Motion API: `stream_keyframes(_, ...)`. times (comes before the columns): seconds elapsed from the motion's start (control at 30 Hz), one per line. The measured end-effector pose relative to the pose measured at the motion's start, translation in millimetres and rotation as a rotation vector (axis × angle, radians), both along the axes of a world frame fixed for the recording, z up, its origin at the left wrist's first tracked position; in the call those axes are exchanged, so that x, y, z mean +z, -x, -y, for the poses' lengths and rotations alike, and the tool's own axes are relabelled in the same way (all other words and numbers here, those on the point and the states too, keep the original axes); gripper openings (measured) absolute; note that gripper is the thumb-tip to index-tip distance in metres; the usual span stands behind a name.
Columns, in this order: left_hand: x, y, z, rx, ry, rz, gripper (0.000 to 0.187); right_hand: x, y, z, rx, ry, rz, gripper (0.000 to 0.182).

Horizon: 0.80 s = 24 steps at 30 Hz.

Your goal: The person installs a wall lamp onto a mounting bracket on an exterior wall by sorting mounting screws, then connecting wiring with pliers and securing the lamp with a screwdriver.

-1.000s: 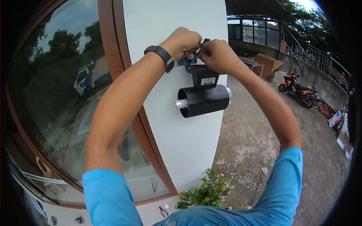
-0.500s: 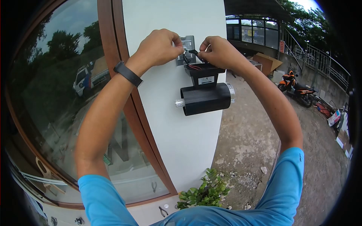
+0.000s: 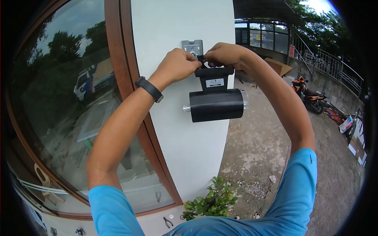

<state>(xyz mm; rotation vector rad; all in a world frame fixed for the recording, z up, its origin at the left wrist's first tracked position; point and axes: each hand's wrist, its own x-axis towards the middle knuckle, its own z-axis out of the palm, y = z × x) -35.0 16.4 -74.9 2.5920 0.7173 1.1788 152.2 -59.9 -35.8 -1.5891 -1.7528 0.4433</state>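
A black wall lamp [image 3: 216,105] with a clear end piece on each side hangs against the white wall, its box-like back part turned upward with a white label on it. Just above is a grey metal mounting bracket [image 3: 191,43], fixed to the wall. My left hand [image 3: 176,67] pinches a bunch of black wires [image 3: 201,59] in front of the bracket, thumb and fingers closed. From the other side my right hand [image 3: 225,54] is closed on the same black wires, above the lamp's back part. The fingers hide most of the wires.
A brown-framed glass pane [image 3: 71,94] borders the wall on the left. Below are a green plant [image 3: 212,200] and pliers [image 3: 168,222] on the ledge. To the right lie bare ground, a cardboard box [image 3: 278,67] and an orange-black motorbike [image 3: 308,94].
My left hand has moved right and down, close against my right hand. The right hand has come slightly lower. The red wires seen before are now covered.
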Motion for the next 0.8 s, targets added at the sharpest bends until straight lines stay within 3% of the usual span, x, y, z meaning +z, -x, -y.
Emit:
stream_keyframes(0.2,12.8,-1.4,9.5,-0.087,0.384,0.018,0.022,-0.9,-2.3,-1.4,0.032,0.08,-0.158,0.018)
stream_keyframes(0.3,6.7,-5.0,1.8,-0.091,0.411,0.129,0.02,-1.2,1.2,4.3,-0.001,0.073,-0.137,0.019)
stream_keyframes(0.4,13.6,4.1,-1.6,-0.094,0.458,0.05,0.016,-2.3,-2.1,2.9,0.003,-0.021,0.118,0.023)
stream_keyframes(0.6,9.8,-0.7,-17.4,0.027,0.031,-0.075,0.016,-8.1,-3.7,-2.5,-0.043,-0.177,0.238,0.027)
stream_keyframes(0.8,21.2,24.6,-2.4,0.001,0.344,-0.176,0.018,-12.6,-9.7,-12.4,-0.057,-0.248,0.217,0.022)
